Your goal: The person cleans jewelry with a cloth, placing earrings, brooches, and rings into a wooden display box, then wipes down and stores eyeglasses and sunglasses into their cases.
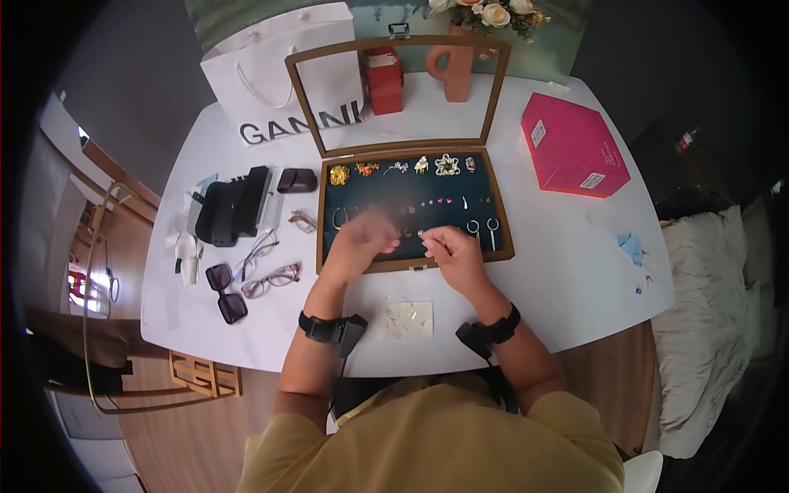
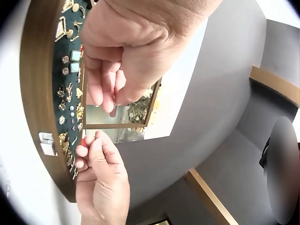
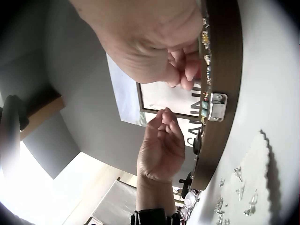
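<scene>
A wooden jewelry box (image 1: 511,246) with a raised glass lid stands open, rows of earrings and brooches on its dark green lining. Above its front half, my left hand (image 1: 362,245) (image 2: 136,51) (image 3: 161,150) brings thumb and fingertips together on a tiny piece, too small to make out. Facing it, my right hand (image 1: 457,256) (image 2: 105,180) (image 3: 150,42) pinches a small earring (image 1: 422,234) between thumb and forefinger. The fingertips of the two hands are apart. In front of the box lies a cream cloth (image 1: 423,322) (image 3: 255,164) with several small clear-and-metallic pieces on it.
Glasses (image 1: 275,280), sunglasses (image 1: 228,296) and black cases (image 1: 232,209) lie left of the box. Behind stand a white paper bag (image 1: 279,74), a red box (image 1: 385,82) and a pink vase (image 1: 457,78). A magenta box (image 1: 574,144) and blue scraps (image 1: 631,249) are at right.
</scene>
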A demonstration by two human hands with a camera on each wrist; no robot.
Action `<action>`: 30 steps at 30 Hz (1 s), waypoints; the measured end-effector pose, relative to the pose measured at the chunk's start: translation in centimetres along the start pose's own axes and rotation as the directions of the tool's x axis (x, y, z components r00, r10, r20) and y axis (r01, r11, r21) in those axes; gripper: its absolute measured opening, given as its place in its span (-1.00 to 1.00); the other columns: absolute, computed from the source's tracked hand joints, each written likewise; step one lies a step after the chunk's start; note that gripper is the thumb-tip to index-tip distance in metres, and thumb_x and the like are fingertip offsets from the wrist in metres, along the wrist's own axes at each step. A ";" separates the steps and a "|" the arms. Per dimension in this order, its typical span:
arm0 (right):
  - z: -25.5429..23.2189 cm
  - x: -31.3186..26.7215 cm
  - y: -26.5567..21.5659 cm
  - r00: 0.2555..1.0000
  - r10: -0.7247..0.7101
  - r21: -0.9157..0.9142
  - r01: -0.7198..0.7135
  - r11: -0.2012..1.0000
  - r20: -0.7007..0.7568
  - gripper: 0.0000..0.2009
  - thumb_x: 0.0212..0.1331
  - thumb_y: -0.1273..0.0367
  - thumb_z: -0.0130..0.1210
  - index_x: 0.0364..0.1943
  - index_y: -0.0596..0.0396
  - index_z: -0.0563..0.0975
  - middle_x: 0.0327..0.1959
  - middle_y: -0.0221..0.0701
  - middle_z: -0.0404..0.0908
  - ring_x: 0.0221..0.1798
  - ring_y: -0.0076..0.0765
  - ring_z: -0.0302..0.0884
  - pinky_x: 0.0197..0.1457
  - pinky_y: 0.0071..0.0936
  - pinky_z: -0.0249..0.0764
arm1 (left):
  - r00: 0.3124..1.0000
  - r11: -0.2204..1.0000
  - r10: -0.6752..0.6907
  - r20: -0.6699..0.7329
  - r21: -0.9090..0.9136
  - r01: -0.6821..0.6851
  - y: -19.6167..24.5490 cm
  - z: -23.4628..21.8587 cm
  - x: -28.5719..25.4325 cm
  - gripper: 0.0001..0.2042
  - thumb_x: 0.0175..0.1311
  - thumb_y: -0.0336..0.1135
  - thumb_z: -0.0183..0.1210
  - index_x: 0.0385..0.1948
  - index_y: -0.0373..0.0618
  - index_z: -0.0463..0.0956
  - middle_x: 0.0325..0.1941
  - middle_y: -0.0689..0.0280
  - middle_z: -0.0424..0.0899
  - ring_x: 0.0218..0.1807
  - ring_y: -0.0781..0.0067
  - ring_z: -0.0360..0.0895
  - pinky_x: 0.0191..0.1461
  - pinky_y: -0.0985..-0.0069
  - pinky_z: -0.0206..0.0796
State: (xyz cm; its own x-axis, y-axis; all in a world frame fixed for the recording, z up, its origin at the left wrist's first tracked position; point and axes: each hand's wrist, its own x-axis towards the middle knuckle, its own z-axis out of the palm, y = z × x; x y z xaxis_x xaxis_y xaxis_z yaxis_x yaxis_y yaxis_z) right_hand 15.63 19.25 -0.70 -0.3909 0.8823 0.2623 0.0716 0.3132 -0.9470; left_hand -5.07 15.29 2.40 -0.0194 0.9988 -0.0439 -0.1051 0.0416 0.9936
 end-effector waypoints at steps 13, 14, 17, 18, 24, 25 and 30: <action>0.7 0.2 0.7 0.985 -0.099 -0.064 0.091 0.994 -0.140 -0.88 0.17 0.55 0.14 -0.22 0.17 0.62 -0.36 -0.38 0.62 -0.41 -0.55 0.58 -0.35 -0.63 0.47 | 0.904 0.743 0.426 -0.012 0.576 -0.342 -0.5 2.5 -1.7 -0.72 0.11 -0.57 0.27 -0.11 -0.26 0.53 -0.36 0.36 0.70 -0.25 0.66 0.63 -0.08 0.65 0.45; 0.6 0.2 0.4 0.987 -0.096 -0.048 0.091 0.995 -0.127 -0.88 0.17 0.54 0.15 -0.21 0.17 0.62 -0.36 -0.39 0.62 -0.40 -0.57 0.57 -0.36 -0.63 0.47 | 0.906 0.743 0.423 -0.008 0.576 -0.342 -0.3 2.6 -1.8 -0.73 0.14 -0.57 0.26 -0.11 -0.26 0.54 -0.34 0.35 0.70 -0.24 0.64 0.63 -0.07 0.64 0.45; 0.8 -0.1 -0.3 0.996 -0.035 0.056 0.039 0.998 -0.078 -0.87 0.17 0.55 0.15 -0.20 0.17 0.61 -0.37 -0.38 0.63 -0.39 -0.60 0.57 -0.35 -0.63 0.47 | 0.959 0.911 0.281 -0.025 0.321 -0.259 -1.2 2.6 -1.6 -0.78 0.23 -0.54 0.21 -0.09 -0.27 0.55 -0.28 0.34 0.69 -0.21 0.61 0.62 -0.05 0.62 0.46; 0.9 -0.3 -0.2 0.998 -0.026 0.065 0.030 0.997 -0.061 -0.87 0.18 0.55 0.14 -0.19 0.19 0.61 -0.36 -0.38 0.63 -0.37 -0.61 0.58 -0.33 -0.64 0.49 | 0.978 0.962 0.209 -0.021 0.183 -0.202 -1.6 2.6 -1.6 -0.80 0.26 -0.53 0.19 -0.09 -0.27 0.55 -0.26 0.34 0.68 -0.20 0.60 0.61 -0.04 0.61 0.46; 1.1 -0.9 -0.3 0.994 0.109 0.322 -0.114 0.940 0.032 -0.86 0.23 0.56 0.10 -0.14 0.27 0.56 -0.28 -0.35 0.66 -0.25 -0.60 0.60 -0.21 -0.61 0.59 | 0.993 0.985 0.107 0.049 -0.140 -0.099 -1.9 2.4 -1.6 -0.80 0.36 -0.45 0.11 -0.04 -0.28 0.53 -0.23 0.34 0.66 -0.21 0.63 0.59 -0.03 0.63 0.46; 1.0 -0.9 -0.5 0.991 0.129 0.336 -0.136 0.932 0.044 -0.85 0.24 0.56 0.09 -0.13 0.28 0.55 -0.26 -0.35 0.66 -0.23 -0.59 0.61 -0.19 -0.60 0.60 | 0.994 0.985 0.099 0.047 -0.148 -0.091 -1.9 2.4 -1.6 -0.80 0.36 -0.45 0.11 -0.04 -0.28 0.53 -0.23 0.34 0.66 -0.21 0.63 0.59 -0.04 0.63 0.46; 1.0 -0.9 -0.4 0.990 0.118 0.400 -0.138 0.906 0.075 -0.85 0.25 0.56 0.09 -0.12 0.30 0.52 -0.25 -0.33 0.65 -0.23 -0.57 0.61 -0.16 -0.59 0.61 | 0.991 0.981 0.123 0.053 -0.155 -0.113 -2.4 2.3 -1.5 -0.81 0.36 -0.47 0.10 -0.05 -0.26 0.53 -0.23 0.35 0.65 -0.19 0.64 0.57 -0.03 0.65 0.44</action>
State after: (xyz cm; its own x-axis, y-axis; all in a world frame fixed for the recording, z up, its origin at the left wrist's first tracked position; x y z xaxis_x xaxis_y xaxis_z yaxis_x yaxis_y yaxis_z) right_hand 15.08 17.97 -0.76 -0.4473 0.8844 0.1337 -0.2482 0.0209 -0.9685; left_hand -2.51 13.78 0.34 0.0209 0.9962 0.0840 -0.2554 -0.0759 0.9639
